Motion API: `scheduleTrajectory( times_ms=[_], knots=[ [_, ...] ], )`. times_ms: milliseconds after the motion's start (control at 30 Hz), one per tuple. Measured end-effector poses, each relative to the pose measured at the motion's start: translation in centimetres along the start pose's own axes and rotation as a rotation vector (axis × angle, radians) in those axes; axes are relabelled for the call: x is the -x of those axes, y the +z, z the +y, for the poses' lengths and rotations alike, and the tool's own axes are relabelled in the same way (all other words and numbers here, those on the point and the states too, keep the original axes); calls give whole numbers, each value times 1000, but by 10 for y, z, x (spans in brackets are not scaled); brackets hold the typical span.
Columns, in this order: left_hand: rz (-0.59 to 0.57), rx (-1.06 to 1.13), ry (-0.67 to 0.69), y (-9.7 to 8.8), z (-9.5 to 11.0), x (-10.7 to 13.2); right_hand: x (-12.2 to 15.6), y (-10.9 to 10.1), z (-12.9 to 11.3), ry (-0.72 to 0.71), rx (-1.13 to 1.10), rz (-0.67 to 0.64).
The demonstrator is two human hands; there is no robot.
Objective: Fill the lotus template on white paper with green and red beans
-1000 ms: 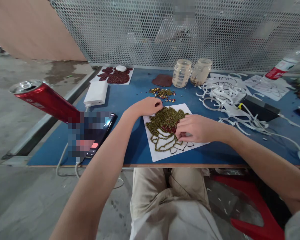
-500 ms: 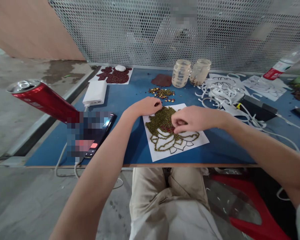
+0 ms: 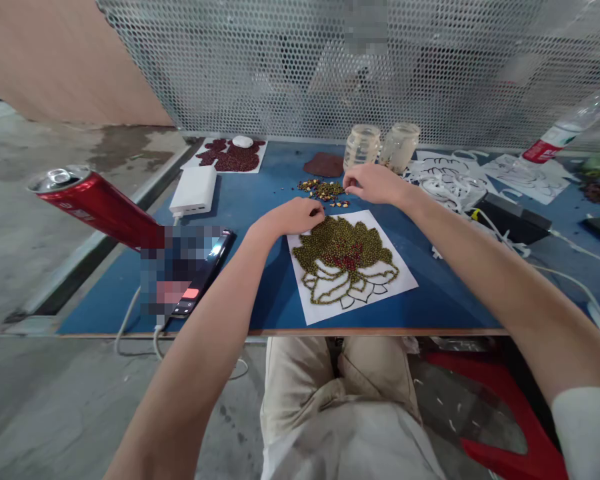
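Pile (image 3: 325,189) of mixed beans: lay on the blue table (image 3: 275,303), beyond the far edge of the sheet (image 3: 405,279), immediately to the left of the right fingertips and almost beneath them; contact too fine to judge. Long axis: ran chiefly left to right, slanting a little toward the near side. Nearer of the two: right hand (image 3: 347,189), at the right end of the axis, palm down, with fingers bent and tips drawn together; presence of a bean between them impossible to make out. Left hand (image 3: 323,212): rested at the sheet's far left part, fingers loosely curled, nearer to the paper than to the beans; anything pinched inside the curl, hidden.

Sheet: lay flat near the front of the table, slightly turned. Upper part: covered with green beans (image 3: 325,237), with red beans (image 3: 349,259) clustered at the centre. Lower part: left white within bean-edged outlines, with the lowest petals (image 3: 364,291) in bare black line.

Containers: left jar (image 3: 363,140), lidless, partly masked by the right hand, contents unclear; right jar (image 3: 401,141), beside it, held a few grains at the bottom; red can (image 3: 105,208) and bottle (image 3: 555,140), contents not discernible.
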State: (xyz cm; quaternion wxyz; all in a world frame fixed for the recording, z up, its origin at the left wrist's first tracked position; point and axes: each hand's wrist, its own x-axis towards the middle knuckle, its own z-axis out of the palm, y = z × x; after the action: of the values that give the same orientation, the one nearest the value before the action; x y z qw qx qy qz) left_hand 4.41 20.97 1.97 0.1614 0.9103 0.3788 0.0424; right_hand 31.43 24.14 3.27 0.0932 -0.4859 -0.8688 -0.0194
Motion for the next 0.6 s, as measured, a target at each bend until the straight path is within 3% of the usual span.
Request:
scheduleTrajectory(
  times_ms=[300,600],
  knots=[
    [13,6,-2,-1,3,1,-24,29,-5,22,50,3],
    [17,14,4,0,2,1,-23,35,4,-4,6,1]
  ],
)
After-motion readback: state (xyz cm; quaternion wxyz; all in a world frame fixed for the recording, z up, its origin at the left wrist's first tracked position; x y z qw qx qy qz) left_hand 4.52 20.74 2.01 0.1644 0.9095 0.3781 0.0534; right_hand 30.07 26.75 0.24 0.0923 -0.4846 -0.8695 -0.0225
